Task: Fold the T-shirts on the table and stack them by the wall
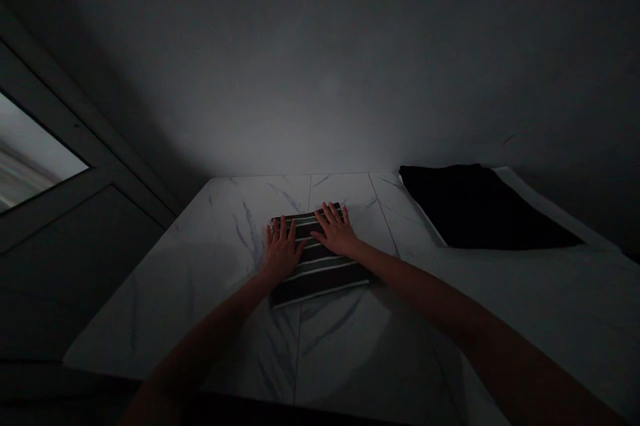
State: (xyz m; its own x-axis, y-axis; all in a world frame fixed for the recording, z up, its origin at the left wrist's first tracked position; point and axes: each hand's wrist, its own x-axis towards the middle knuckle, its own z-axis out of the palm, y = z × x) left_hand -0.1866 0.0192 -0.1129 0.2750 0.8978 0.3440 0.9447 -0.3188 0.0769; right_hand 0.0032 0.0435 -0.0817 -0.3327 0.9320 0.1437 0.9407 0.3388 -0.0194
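Observation:
A folded dark cloth with white stripes [320, 273] lies flat on a white marble-patterned surface [200, 279]. My left hand [281, 250] rests palm down on the cloth's left part, fingers spread toward the far edge. My right hand [335, 231] presses flat on the cloth's upper right part, its fingers reaching the far fold. The two hands are close together but apart. Neither hand grips anything.
A folded black fabric piece [480, 207] lies on a white sheet [545, 279] at the far right. A wall rises behind the surface. On the left stands a framed door or window [35, 159] with a bright pane. The room is dim.

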